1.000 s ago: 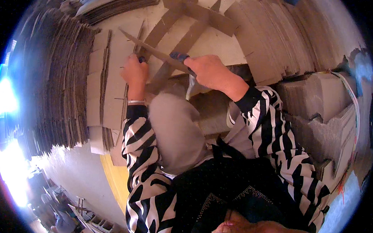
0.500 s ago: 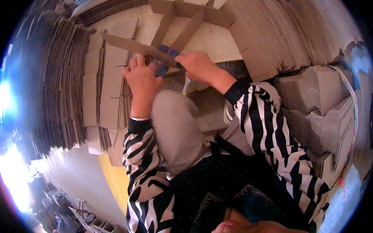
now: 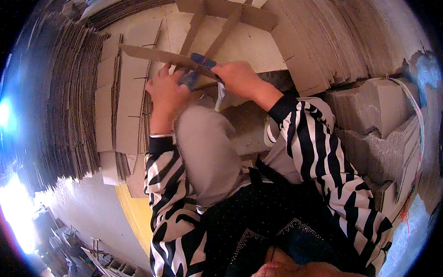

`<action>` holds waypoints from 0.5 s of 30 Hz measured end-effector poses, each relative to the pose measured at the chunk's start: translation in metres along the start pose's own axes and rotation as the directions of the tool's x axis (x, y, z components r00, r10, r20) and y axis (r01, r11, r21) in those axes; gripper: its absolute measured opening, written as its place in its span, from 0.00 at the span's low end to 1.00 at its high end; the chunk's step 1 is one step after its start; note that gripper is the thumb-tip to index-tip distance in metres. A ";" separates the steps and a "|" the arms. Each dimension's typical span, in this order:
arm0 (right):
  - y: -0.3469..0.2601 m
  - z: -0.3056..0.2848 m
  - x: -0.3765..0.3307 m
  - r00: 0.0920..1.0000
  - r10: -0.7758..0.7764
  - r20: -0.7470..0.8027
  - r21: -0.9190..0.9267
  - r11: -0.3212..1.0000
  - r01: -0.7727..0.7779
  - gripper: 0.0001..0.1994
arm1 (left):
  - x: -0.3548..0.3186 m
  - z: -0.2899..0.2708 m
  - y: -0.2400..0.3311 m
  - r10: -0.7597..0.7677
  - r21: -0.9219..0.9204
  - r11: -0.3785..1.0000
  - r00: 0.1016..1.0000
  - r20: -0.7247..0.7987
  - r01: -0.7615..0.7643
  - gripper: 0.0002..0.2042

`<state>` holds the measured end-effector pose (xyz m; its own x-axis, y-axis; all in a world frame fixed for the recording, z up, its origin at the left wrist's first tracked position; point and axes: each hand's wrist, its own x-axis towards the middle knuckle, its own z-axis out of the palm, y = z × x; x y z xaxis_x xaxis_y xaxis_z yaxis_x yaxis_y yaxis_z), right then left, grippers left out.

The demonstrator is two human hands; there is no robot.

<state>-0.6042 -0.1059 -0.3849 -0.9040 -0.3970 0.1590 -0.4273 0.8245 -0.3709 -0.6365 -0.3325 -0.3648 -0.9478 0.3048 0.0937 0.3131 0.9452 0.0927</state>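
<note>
A cardboard strip lies crosswise in front of me, over the near ends of two long cardboard strips that run away from me. At their far ends another crosswise strip is slotted across them, forming an open lattice. My right hand is closed on the right part of the near strip. My left hand has its fingers curled at the strip's lower edge, thumb toward the right hand. Blue wrappings show around fingertips at the strip; the exact finger contact is partly hidden.
Tall stacks of cardboard sheets stand on the left, with slotted pieces beside my left hand. More stacked cardboard rises at the far right, and bundles lie near my right arm. The pale work surface is under the lattice.
The near strip's left end has dropped slightly toward me. My left hand has shifted a little left and toward me, and blue-wrapped fingers have moved at the strip.
</note>
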 end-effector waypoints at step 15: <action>-0.001 -0.028 -0.024 0.989 0.079 0.126 -0.064 0.995 -0.071 0.15 | 0.017 0.012 -0.048 -0.035 0.146 0.988 0.992 -0.125 0.053 0.14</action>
<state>-0.5827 -0.0858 -0.3632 -0.9256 -0.3784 0.0125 -0.3620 0.8748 -0.3221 -0.6688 -0.3711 -0.3796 -0.9432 0.2547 0.2135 0.2501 0.9670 -0.0485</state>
